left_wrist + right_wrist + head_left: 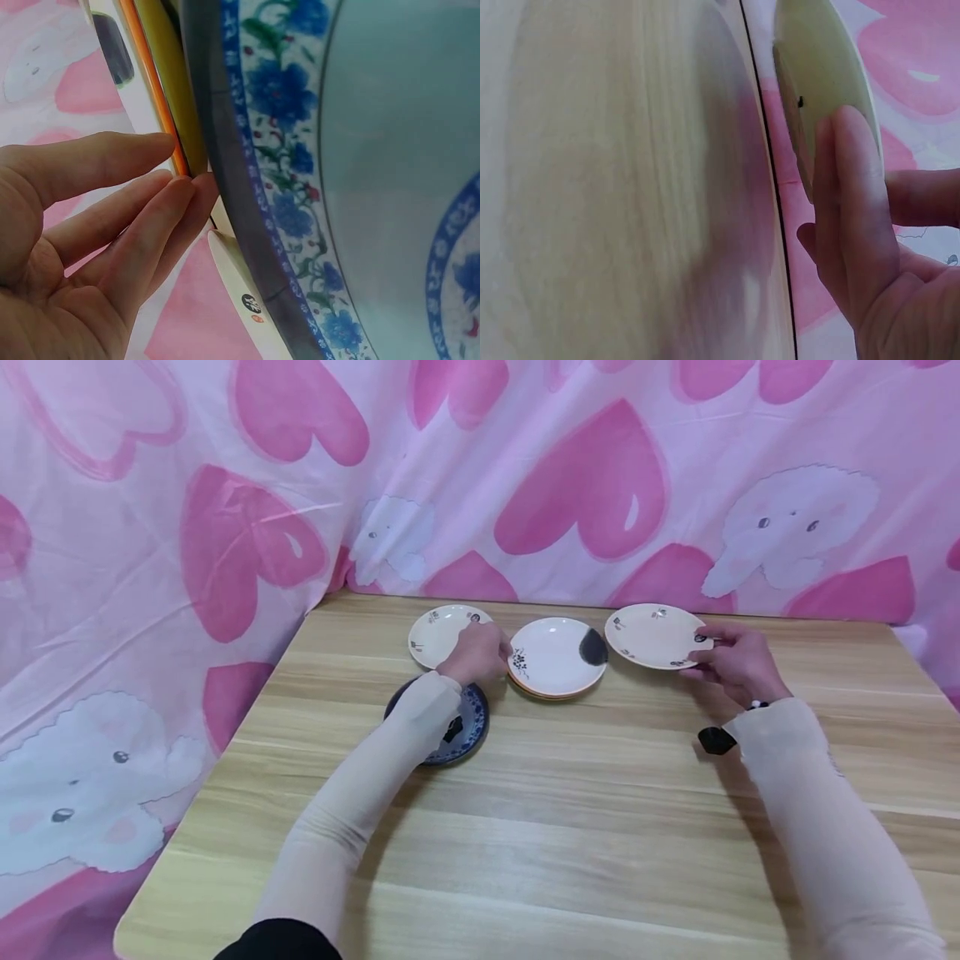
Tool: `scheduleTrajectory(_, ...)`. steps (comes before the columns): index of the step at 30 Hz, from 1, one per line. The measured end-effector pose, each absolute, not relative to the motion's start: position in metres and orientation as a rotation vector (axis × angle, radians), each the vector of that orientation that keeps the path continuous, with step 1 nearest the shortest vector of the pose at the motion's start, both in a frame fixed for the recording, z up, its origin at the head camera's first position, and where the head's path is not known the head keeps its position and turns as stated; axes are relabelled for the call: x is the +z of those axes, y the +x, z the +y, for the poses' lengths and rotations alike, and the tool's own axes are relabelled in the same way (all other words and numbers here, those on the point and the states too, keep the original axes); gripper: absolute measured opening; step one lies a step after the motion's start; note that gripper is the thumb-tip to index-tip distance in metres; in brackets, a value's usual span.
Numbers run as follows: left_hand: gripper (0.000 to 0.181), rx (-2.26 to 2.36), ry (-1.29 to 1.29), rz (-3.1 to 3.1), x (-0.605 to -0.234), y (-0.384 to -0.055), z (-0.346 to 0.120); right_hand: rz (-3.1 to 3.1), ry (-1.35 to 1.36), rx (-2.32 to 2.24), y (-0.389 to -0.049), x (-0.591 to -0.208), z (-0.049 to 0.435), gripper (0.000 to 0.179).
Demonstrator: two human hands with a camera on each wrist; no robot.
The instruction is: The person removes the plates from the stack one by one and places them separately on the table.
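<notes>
From where I sit at the feeds, I have the right hand [738, 664] gripping a cream plate [648, 639] by its right edge, thumb over the rim and fingers underneath; the right wrist view shows that plate raised, with a gap between it and the wooden table [562, 860], its shadow falling on the wood. The plate is near the back of the table, right of the middle, and has small dark prints around its border. On my other side, the left hand [480, 652] is at the left edge of a white plate [551, 656], thumb and fingertips close together with only a narrow space between them; I cannot tell whether they pinch the rim or merely touch it. The white plate carries a dark patch on its right and a dark floral print on its left, and an orange edge [152, 79] shows directly beneath it, with yellow below that. Behind the left hand, partly hidden by it, I see a second cream plate [431, 639] with similar prints. A blue-patterned plate [474, 727] lies nearer to me, under the left sleeve [360, 802], which covers much of it; the left wrist view shows its flowered band up close. A black object [716, 741] sits by the right cuff, and a pink heart-print cloth [577, 485] hangs behind the table.
</notes>
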State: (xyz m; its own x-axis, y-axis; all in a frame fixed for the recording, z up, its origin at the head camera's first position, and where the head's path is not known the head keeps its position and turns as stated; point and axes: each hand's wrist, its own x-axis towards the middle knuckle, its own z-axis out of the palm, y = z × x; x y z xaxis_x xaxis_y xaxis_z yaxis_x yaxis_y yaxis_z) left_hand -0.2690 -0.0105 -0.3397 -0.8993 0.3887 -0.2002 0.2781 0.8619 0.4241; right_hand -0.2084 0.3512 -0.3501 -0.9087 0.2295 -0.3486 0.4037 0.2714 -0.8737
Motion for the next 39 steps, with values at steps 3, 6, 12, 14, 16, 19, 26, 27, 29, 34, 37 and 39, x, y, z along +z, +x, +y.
scheduleTrajectory(3,0.038,0.56,0.533,2.759,-0.339,-0.269,-0.009,2.377,0.568,-1.671,-0.206,-0.351,0.355,0.064)
scheduleTrajectory(6,0.037,0.551,0.529,2.76,-0.338,-0.269,-0.008,2.365,0.54,-1.66,-0.204,-0.352,0.358,0.064)
scheduleTrajectory(12,0.038,0.546,0.509,2.75,-0.339,-0.269,-0.009,2.337,0.528,-1.669,-0.202,-0.356,0.36,0.065)
scheduleTrajectory(14,0.038,0.534,0.523,2.759,-0.34,-0.269,-0.01,2.342,0.518,-1.65,-0.201,-0.358,0.36,0.065)
scheduleTrajectory(16,0.037,0.535,0.541,2.767,-0.341,-0.269,-0.01,2.354,0.505,-1.637,-0.2,-0.36,0.361,0.065)
scheduleTrajectory(19,0.035,0.535,0.561,2.779,-0.341,-0.269,-0.009,2.38,0.477,-1.623,-0.2,-0.361,0.362,0.064)
scheduleTrajectory(26,0.037,0.544,0.535,2.78,-0.339,-0.269,-0.01,2.494,0.39,-1.476,-0.201,-0.363,0.365,0.067)
scheduleTrajectory(27,0.037,0.547,0.536,2.78,-0.339,-0.269,-0.01,2.528,0.377,-1.428,-0.201,-0.363,0.365,0.067)
scheduleTrajectory(29,0.037,0.554,0.537,2.78,-0.339,-0.269,-0.01,2.588,0.36,-1.338,-0.202,-0.362,0.366,0.067)
scheduleTrajectory(34,0.037,0.572,0.524,2.773,-0.34,-0.269,-0.011,2.693,0.348,-1.164,-0.203,-0.362,0.368,0.067)
scheduleTrajectory(37,0.039,0.57,0.519,2.773,-0.341,-0.268,-0.011,2.734,0.356,-1.082,-0.203,-0.361,0.367,0.065)
scheduleTrajectory(39,0.04,0.571,0.52,2.774,-0.342,-0.267,-0.012,2.744,0.365,-1.055,-0.203,-0.36,0.367,0.064)
